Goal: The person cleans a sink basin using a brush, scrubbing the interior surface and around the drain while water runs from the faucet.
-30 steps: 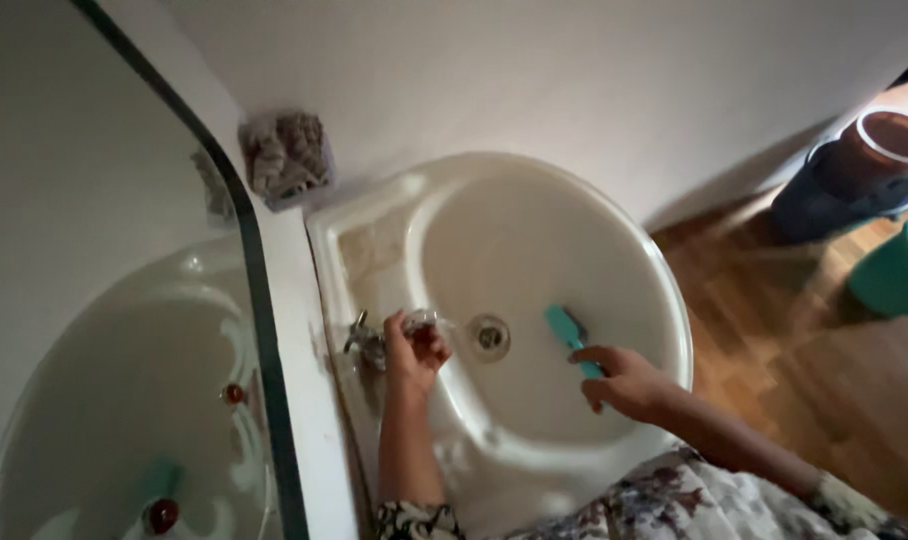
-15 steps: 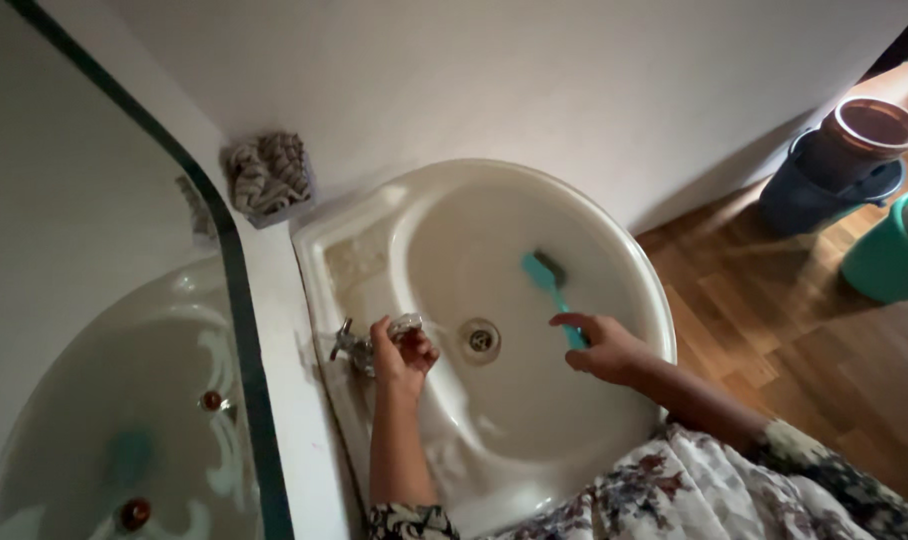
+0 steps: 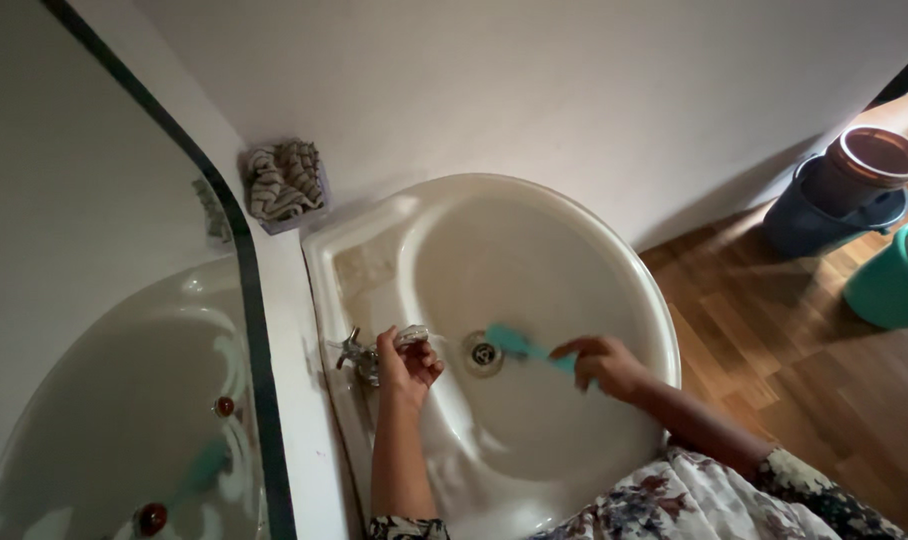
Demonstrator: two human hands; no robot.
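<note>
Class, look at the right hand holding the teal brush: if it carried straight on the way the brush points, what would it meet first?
Probably the drain: the right hand aims the brush at it.

Quick count: 2 hands, left hand [image 3: 406,362] and right hand [image 3: 599,364]. 1 tap [image 3: 366,352] under the left, 1 teal brush [image 3: 519,345] in the right, 1 drain [image 3: 482,354] btwn them. 1 sink [image 3: 614,270], 1 mirror [image 3: 104,300] left of the left hand, 1 rolled cloth [image 3: 284,182] above it. 2 buckets, dark bucket [image 3: 824,215] and teal bucket [image 3: 889,280], far right of the right hand.
</note>
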